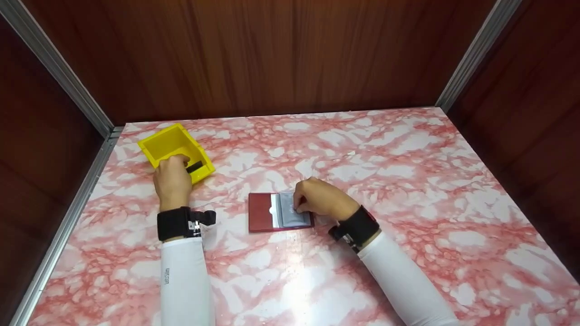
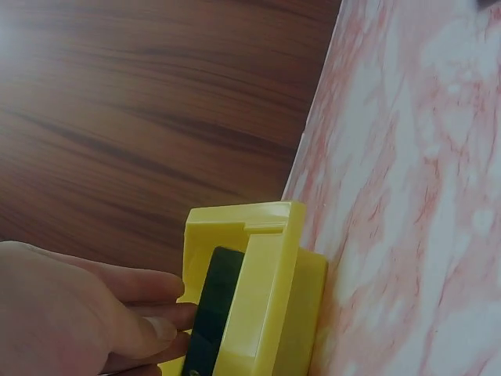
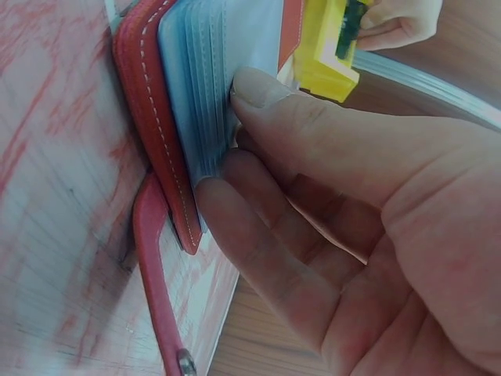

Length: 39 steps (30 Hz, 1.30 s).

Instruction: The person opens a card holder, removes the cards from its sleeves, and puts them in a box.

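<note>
A red card wallet (image 1: 261, 213) lies spread out on the table, with a white card (image 1: 274, 211) in its left flap. My right hand (image 1: 324, 197) pinches the stack of clear card sleeves (image 3: 205, 86) in its right half, thumb on the top sleeve and fingertips along the edges. My left hand (image 1: 173, 179) reaches into the yellow bin (image 1: 163, 144) at the far left. Its fairly straight fingers meet the edge of a dark, flat card (image 2: 215, 305) that leans inside against the bin wall; the thumb tip stays short of it.
A strap with a metal snap (image 3: 185, 362) sticks out from the wallet beside my right hand. The marbled red-and-white table (image 1: 398, 181) ends at a wood-grain back wall (image 1: 281, 59), with metal-framed panels at both sides.
</note>
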Available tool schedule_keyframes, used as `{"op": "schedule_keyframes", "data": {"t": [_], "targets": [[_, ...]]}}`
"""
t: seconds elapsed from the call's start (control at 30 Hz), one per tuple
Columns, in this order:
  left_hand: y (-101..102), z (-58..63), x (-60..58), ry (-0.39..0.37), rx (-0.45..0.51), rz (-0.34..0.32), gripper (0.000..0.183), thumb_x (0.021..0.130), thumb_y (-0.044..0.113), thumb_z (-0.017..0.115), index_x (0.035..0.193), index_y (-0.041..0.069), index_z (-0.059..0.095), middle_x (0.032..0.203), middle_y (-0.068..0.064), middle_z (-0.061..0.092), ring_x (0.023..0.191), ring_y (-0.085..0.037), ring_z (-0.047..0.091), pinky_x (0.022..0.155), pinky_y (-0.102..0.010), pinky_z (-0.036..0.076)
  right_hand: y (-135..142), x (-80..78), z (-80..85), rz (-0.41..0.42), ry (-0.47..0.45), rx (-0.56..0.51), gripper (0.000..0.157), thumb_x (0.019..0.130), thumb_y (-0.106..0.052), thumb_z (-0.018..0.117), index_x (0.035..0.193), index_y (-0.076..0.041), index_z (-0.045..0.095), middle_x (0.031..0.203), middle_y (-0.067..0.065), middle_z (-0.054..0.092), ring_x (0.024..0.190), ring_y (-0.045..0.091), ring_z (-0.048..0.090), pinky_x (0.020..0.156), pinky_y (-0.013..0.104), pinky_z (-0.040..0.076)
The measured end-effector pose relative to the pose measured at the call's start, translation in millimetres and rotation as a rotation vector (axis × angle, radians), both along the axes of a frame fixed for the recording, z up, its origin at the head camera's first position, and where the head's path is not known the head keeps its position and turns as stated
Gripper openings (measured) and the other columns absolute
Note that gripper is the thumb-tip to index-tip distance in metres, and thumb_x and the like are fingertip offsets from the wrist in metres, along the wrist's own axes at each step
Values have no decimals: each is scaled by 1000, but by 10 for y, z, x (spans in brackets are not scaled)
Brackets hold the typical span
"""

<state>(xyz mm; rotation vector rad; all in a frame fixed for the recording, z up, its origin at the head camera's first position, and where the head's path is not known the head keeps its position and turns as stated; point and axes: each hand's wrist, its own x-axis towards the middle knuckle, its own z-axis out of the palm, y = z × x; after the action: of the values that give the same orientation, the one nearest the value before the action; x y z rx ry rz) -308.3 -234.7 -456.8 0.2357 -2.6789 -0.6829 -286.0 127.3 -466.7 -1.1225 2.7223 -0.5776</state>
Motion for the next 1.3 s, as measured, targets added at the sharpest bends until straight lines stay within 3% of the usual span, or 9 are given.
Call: {"op": "schedule_keyframes", "data": {"t": [0.3,0.63,0.77,1.03,1.17,1.3], "targets": [[-13,16,10,55,33,13,33,100,-10,54,122,-4,78,120,-29,78,113,-57,72,100,-66,56,0,2,4,0,14,10,6,88,-5,88,92,-9,86,99,8,82,96,24,77,89,37,65],[174,389,170,47,165,-78,19,102,5,72,115,-6,79,112,-27,80,107,-45,77,98,-56,60,-13,16,25,0,12,-2,5,88,-5,87,92,-8,86,99,8,83,94,24,78,87,37,65],[337,536,280,-9,197,-206,19,103,10,73,113,-5,80,111,-25,81,105,-40,76,98,-52,61,-1,8,1,-1,9,12,5,90,-6,87,94,-8,86,101,9,82,96,25,78,88,38,65],[785,714,473,-161,197,-575,17,103,17,76,112,5,84,111,-15,83,101,-31,76,98,-49,62,51,-28,-4,70,68,60,6,88,-10,89,93,-9,86,98,7,81,87,18,72,82,34,62],[981,626,464,-231,158,-675,14,101,16,77,109,8,85,107,-10,84,97,-26,75,95,-45,63,76,-34,37,58,88,73,9,86,-15,92,92,-11,86,96,5,80,84,14,69,79,33,61],[1092,447,413,-415,80,-691,9,98,14,79,102,10,85,99,-6,83,87,-19,70,83,-36,59,97,-34,83,7,86,54,11,85,-15,93,92,-10,86,97,6,80,85,15,72,82,36,64]]}}
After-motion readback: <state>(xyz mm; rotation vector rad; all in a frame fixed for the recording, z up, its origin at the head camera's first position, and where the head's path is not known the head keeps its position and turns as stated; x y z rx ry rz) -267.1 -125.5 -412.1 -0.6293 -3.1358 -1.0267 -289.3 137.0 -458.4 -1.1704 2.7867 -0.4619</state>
